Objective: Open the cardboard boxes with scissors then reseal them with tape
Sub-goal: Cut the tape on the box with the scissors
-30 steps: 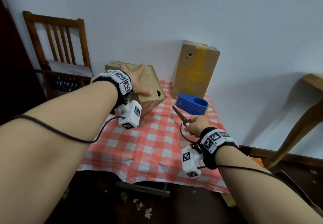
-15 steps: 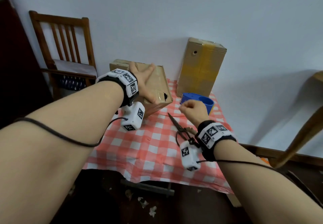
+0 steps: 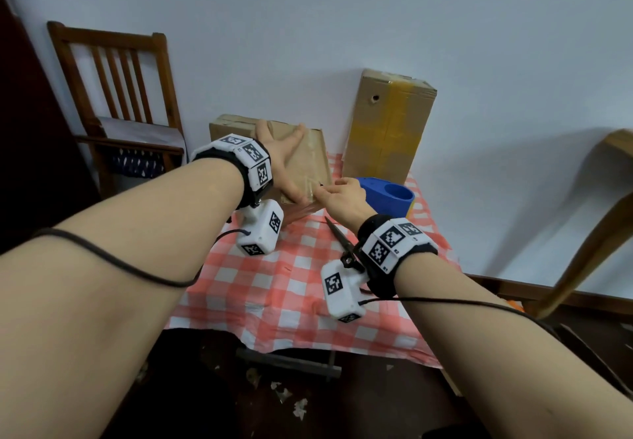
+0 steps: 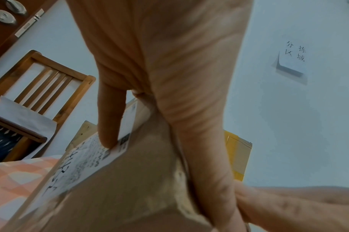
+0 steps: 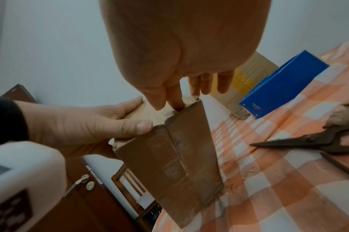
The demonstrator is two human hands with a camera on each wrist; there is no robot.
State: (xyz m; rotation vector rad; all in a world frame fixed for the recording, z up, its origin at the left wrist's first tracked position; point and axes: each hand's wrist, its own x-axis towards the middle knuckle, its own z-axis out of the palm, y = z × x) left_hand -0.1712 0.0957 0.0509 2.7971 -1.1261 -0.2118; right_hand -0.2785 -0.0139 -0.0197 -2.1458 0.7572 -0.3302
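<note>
A low cardboard box [image 3: 310,150] lies at the back left of the table. My left hand [image 3: 284,157] rests flat on its top with fingers spread and the thumb at the near edge [image 5: 138,125]. My right hand [image 3: 337,193] reaches to that box's near end. There its thumb and index fingertips [image 5: 176,103] pinch at the taped top edge. The dark scissors [image 3: 342,243] lie loose on the cloth under my right wrist [image 5: 318,141]. A tall taped box [image 3: 387,130] stands upright by the wall. A blue tape dispenser [image 3: 390,197] sits in front of it.
The small table [image 3: 291,288] has a red-and-white checked cloth. A wooden chair [image 3: 120,96] stands close on the left, against the box side. A tilted wooden leg [image 3: 582,250] is at the far right. Paper scraps lie on the dark floor [image 3: 291,401].
My right hand has let go of the scissors on the cloth and moved up and left to the low box's near edge. The left hand has stayed on the box.
</note>
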